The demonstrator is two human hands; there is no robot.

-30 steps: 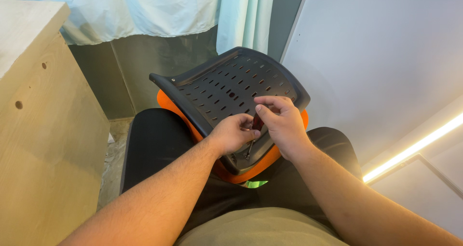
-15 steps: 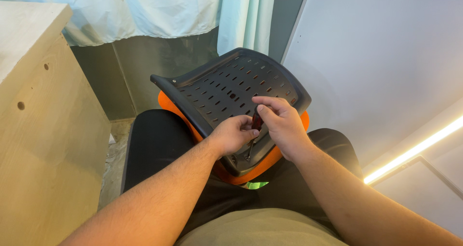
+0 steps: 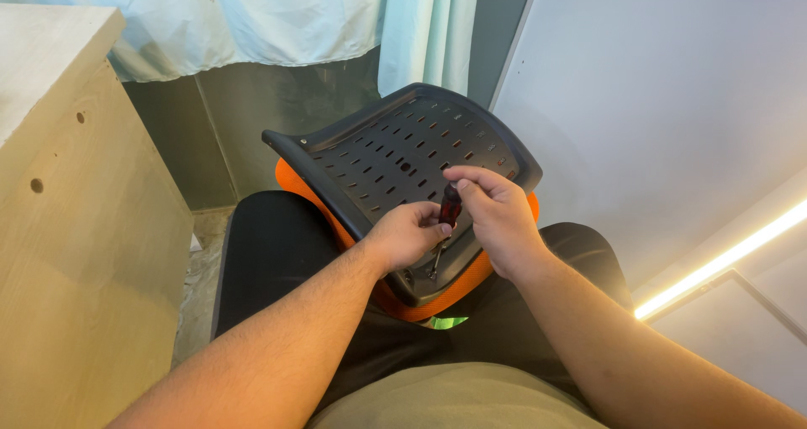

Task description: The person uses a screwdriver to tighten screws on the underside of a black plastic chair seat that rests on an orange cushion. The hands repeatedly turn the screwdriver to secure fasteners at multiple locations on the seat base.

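Observation:
A black perforated plastic seat shell [image 3: 395, 156] with an orange cushion edge [image 3: 294, 181] rests upside down across my lap. My right hand [image 3: 496, 219] grips the dark red handle of a screwdriver [image 3: 448, 209], whose shaft points down at the near end of the shell. My left hand [image 3: 408, 236] rests against the shell beside the shaft, its fingertips touching the screwdriver just below the handle. The tip of the tool is partly hidden by my left hand.
A pale wooden cabinet side [image 3: 80, 227] with drilled holes stands close at my left. A white panel wall [image 3: 672, 101] with a lit strip [image 3: 723, 257] runs on the right. Light blue curtains [image 3: 277, 13] hang behind, above a grey floor [image 3: 197, 278].
My right hand has lifted slightly off the handle top, so the red screwdriver handle now shows. The seat shell and my left hand have stayed in place.

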